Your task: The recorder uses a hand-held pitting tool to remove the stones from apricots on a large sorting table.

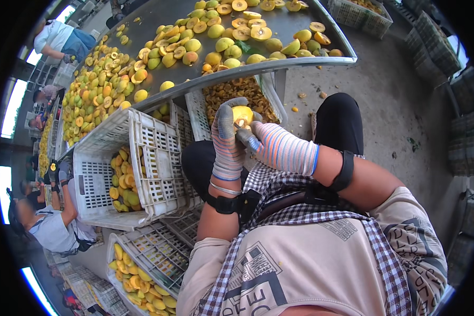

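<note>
My left hand [226, 130], in a striped knit glove with grey coated fingers, holds a yellow stone fruit [243, 113] with its cut face showing. A pale stone sits in the flesh. My right hand [280, 144], gloved alike, is curled against the fruit's lower side with thumb and fingers. A small dark tip shows at the cut face; I cannot tell whether it is a tool. Beyond my hands a white plastic crate [272, 93] holds many brown fruit stones or scraps. Above it, halved and whole fruits [225, 43] lie on a metal table [296, 62].
At left a white crate [158, 158] lies tipped, with yellow fruit halves inside. Below it stands another crate [142, 241] of yellow halves. A co-worker [55, 225] sits at left; another person [61, 39] stands across the table. Fruit bits dot the concrete floor [395, 118]. Stacked crates [432, 47] line the right.
</note>
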`<state>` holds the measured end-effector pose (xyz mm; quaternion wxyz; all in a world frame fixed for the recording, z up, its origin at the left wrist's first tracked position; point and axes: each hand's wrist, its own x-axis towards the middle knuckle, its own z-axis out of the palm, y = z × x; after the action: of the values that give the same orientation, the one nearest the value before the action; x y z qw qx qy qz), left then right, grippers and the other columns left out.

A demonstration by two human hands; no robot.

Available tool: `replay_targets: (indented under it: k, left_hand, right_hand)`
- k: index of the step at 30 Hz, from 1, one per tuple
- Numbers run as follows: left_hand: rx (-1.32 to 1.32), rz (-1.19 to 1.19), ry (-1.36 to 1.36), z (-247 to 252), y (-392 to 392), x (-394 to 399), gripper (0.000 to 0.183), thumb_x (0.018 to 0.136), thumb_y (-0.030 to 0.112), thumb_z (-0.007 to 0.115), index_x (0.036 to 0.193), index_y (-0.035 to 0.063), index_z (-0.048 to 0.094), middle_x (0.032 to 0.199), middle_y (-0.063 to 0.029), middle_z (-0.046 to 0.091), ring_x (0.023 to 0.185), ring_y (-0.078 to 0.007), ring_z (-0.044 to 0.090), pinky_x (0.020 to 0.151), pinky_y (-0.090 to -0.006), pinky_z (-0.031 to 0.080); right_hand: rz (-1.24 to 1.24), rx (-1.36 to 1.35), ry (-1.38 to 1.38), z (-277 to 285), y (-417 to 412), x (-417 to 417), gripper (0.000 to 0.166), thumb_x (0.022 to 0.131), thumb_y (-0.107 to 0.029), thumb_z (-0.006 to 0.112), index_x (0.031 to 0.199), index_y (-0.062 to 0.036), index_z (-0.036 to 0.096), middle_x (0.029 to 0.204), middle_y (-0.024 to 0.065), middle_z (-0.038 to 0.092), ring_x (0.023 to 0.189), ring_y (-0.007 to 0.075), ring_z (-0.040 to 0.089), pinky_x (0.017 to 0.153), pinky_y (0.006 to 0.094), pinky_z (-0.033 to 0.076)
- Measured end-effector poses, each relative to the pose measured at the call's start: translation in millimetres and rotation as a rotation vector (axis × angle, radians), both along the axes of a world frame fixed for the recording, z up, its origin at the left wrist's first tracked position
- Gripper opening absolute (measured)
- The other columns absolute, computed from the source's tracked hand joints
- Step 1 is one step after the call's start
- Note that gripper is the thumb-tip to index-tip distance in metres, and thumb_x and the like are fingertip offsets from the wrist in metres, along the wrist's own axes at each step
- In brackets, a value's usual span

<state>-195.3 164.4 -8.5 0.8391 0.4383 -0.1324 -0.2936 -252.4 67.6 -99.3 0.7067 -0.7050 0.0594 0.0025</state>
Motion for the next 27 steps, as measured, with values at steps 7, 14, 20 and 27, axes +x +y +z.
replay_targets:
  k: [7, 14, 20, 27]
  left_hand:
    - [0.088, 0.016, -0.043, -6.3, 2.3, 6.3, 0.045, 0.088, 0.046, 0.058, 0.103, 0.0038, 0.061, 0.094, -0.0073, 0.062, 0.079, -0.017, 0.062, 0.074, -0.0308, 0.052]
    - [0.051, 0.005, -0.077, 0.8, 2.6, 5.7, 0.045, 0.087, 0.045, 0.058, 0.104, 0.0036, 0.061, 0.093, -0.0074, 0.062, 0.08, -0.0169, 0.062, 0.072, -0.0305, 0.053]
    - [0.112, -0.005, -0.103, -13.6, 5.7, 14.4, 0.046, 0.089, 0.046, 0.056, 0.105, 0.0036, 0.061, 0.097, -0.0068, 0.062, 0.086, -0.0159, 0.06, 0.079, -0.03, 0.05]
    - [0.232, 0.052, -0.208, -7.5, -2.5, 22.0, 0.045, 0.088, 0.047, 0.056, 0.103, 0.0051, 0.063, 0.095, -0.0055, 0.063, 0.083, -0.014, 0.06, 0.076, -0.0276, 0.05]
  right_hand:
    - [0.203, -0.923, 0.261, 117.1, -6.1, -10.9, 0.032, 0.097, -0.035, 0.042, 0.1, -0.0054, 0.055, 0.079, 0.0049, 0.057, 0.071, 0.0127, 0.06, 0.059, 0.0253, 0.051]
    - [0.097, 0.598, 0.582, 152.3, -7.1, -23.9, 0.041, 0.094, -0.051, 0.043, 0.082, -0.0127, 0.052, 0.06, -0.0024, 0.048, 0.036, 0.0023, 0.034, 0.03, 0.0177, 0.023]
    - [0.192, -0.676, 0.224, 124.0, -5.2, -7.1, 0.034, 0.091, -0.031, 0.05, 0.098, 0.0017, 0.056, 0.074, 0.0168, 0.061, 0.073, 0.0318, 0.062, 0.067, 0.0388, 0.051]
    - [0.232, -1.049, 0.247, 140.6, -14.6, 0.8, 0.028, 0.083, -0.02, 0.058, 0.1, 0.0033, 0.056, 0.082, 0.0197, 0.065, 0.081, 0.0352, 0.065, 0.069, 0.0416, 0.053]
